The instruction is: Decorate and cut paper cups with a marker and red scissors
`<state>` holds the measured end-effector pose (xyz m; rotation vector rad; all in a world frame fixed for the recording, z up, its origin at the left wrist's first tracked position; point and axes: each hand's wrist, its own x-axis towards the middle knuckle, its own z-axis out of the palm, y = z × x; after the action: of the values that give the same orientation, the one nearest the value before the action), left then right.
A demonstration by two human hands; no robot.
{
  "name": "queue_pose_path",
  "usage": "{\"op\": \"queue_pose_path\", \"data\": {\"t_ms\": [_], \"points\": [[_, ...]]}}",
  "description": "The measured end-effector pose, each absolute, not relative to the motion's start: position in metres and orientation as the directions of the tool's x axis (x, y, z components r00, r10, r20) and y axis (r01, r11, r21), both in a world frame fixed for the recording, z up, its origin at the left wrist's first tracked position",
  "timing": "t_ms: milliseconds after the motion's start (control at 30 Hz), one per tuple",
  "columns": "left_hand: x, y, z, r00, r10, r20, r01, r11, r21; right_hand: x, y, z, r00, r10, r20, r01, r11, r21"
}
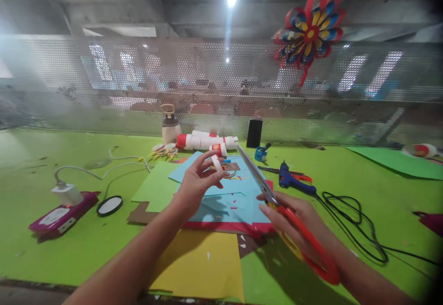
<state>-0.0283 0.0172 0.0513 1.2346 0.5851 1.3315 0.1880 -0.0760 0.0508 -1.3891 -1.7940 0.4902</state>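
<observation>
While my view from the remote seat centres on the lime-green table (128, 259), I see the left hand (195, 185) at 7 o'clock, its fingertips pinching a curved white strip (217, 163) just below centre, above a light blue sheet (235, 206). Between 4 and 5 o'clock, I have the right hand (306, 210) with its fingers wrapped around the red-handled scissors (256, 175), whose blades point toward 11 o'clock and stand apart from the strip. From the strip, I find a red-and-white paper cup (218, 149) at 12 o'clock. At 4 o'clock of my view lies a blue glue gun (289, 179), at 8 o'clock a purple power strip (65, 217), and at 6 o'clock a yellow sheet (207, 268)
</observation>
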Motion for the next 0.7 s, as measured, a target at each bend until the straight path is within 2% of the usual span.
{"op": "queue_pose_path", "data": {"t_ms": [133,267,533,700], "points": [[-0.024,0.010,0.054,0.254,0.933,0.256,-0.471,-0.112,0.875,0.179,-0.062,0.067,-0.049,0.926,0.374,0.585,0.330,-0.741],[-0.021,0.005,0.057,0.296,0.933,0.207,-0.563,-0.005,0.827,0.167,-0.047,0.073,-0.067,0.889,0.453,0.577,0.405,-0.709],[-0.025,0.007,0.070,0.271,0.930,0.249,-0.589,-0.044,0.807,0.169,-0.041,0.058,-0.127,0.789,0.601,0.691,0.505,-0.517],[-0.029,0.015,0.078,0.226,0.944,0.241,-0.627,-0.048,0.778,0.181,-0.049,0.048,-0.202,0.738,0.643,0.732,0.551,-0.402]]}}
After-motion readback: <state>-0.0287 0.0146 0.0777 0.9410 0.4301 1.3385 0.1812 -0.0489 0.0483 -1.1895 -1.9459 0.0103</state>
